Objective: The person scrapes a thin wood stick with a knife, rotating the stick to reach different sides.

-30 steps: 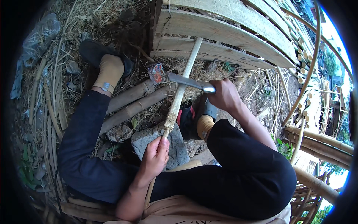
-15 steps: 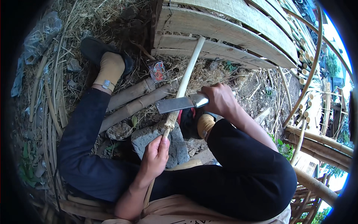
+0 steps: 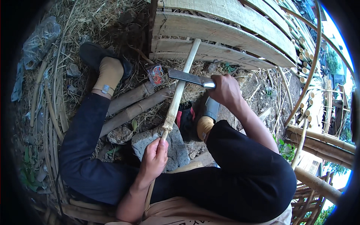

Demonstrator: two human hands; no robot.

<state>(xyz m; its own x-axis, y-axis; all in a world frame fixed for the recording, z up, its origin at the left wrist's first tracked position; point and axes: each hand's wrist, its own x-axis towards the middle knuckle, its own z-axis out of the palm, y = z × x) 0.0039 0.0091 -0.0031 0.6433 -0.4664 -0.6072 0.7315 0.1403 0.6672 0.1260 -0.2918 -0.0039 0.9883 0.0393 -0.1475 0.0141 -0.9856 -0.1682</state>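
L hand is gripping stick, fingers wrapped tight, stick slanting over rock; R hand is clenching knife, hiding most of handle. Blade's crossing stick, contact unclear; stick's near end's hiding nr L forearm.

Daylight, white glare far right, glint on knife, bowed crate slats, black corners
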